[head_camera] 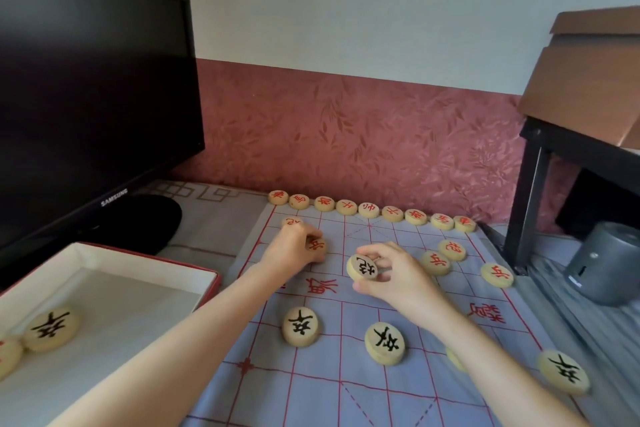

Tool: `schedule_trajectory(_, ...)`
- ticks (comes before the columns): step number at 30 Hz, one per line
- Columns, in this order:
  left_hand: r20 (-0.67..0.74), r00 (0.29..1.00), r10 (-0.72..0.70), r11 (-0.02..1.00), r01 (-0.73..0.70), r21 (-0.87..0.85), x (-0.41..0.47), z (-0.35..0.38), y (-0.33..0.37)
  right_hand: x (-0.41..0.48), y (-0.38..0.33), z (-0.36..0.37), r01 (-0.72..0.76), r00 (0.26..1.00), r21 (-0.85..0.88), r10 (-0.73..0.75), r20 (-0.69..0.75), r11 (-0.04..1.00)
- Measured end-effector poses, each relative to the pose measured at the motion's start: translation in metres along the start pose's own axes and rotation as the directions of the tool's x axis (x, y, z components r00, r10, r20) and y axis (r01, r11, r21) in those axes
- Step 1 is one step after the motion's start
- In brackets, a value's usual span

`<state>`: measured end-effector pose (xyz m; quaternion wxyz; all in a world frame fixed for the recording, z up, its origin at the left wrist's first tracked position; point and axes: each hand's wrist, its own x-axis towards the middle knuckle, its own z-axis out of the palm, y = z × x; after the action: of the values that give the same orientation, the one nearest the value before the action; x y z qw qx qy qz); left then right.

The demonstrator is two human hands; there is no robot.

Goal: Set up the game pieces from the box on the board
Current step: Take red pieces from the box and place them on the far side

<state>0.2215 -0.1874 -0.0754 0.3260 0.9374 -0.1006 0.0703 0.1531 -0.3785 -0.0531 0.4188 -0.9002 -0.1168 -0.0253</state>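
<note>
A pale blue cloth board [346, 392] with red grid lines lies in front of me. Several round wooden pieces with red characters [369, 210] line its far edge, and more red ones [435, 262] sit on the right. Black-character pieces [300, 326] rest on the near half. My left hand [294, 251] holds a red-character piece [317, 245] down on the board's far left. My right hand [391, 274] grips a black-character piece [362, 267], tilted above the board's middle. The open white box [104, 288] at left holds a black-character piece [52, 329] and part of another.
A black Samsung monitor [86, 97] stands at the far left behind the box. A dark stand [540, 184] with a brown cardboard box [588, 80] on it rises at the right. A grey cylinder [606, 263] sits beside the board's right edge.
</note>
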Motion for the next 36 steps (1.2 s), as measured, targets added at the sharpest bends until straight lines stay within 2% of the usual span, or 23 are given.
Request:
schedule_trajectory(7, -0.102, 0.994, 0.049, 0.995, -0.058, -0.084, -0.022, -0.035, 0.004, -0.021, -0.036, 0.017, 0.068, 0.993, 0.003, -0.068, 0.101, 0.998)
schedule_trajectory(13, -0.138, 0.988, 0.064, 0.987, -0.083, -0.135, -0.071, -0.094, 0.007, -0.053, -0.080, 0.061, 0.308, 0.917, -0.157, -0.249, 0.311, 0.938)
schedule_trajectory(19, -0.154, 0.988, 0.001, 0.994, -0.017, -0.104, -0.127, -0.131, -0.018, -0.059, -0.091, 0.093, 0.322, 0.900, -0.298, -0.192, 0.392, 0.899)
schedule_trajectory(23, -0.206, 0.974, -0.094, 0.989, 0.068, -0.128, -0.162, -0.153, -0.046, -0.060, -0.098, 0.099, 0.323, 0.892, -0.298, -0.184, 0.413, 0.898)
schedule_trajectory(27, -0.291, 0.933, -0.211, 0.977, 0.207, -0.047, -0.200, -0.174, -0.082, -0.060, -0.118, 0.100, 0.350, 0.890, -0.217, -0.251, 0.381, 0.911)
schedule_trajectory(30, -0.309, 0.902, -0.301, 0.932, 0.348, 0.106, -0.230, -0.184, -0.106, -0.054, -0.141, 0.110, 0.376, 0.884, -0.122, -0.317, 0.345, 0.918)
schedule_trajectory(34, -0.294, 0.900, -0.323, 0.916, 0.376, 0.144, -0.262, -0.189, -0.120, -0.040, -0.174, 0.147, 0.441, 0.832, -0.084, -0.372, 0.412, 0.893)
schedule_trajectory(36, -0.248, 0.910, -0.331, 0.886, 0.390, 0.249, -0.268, -0.187, -0.123, -0.033, -0.188, 0.173, 0.432, 0.811, -0.080, -0.348, 0.470, 0.898)
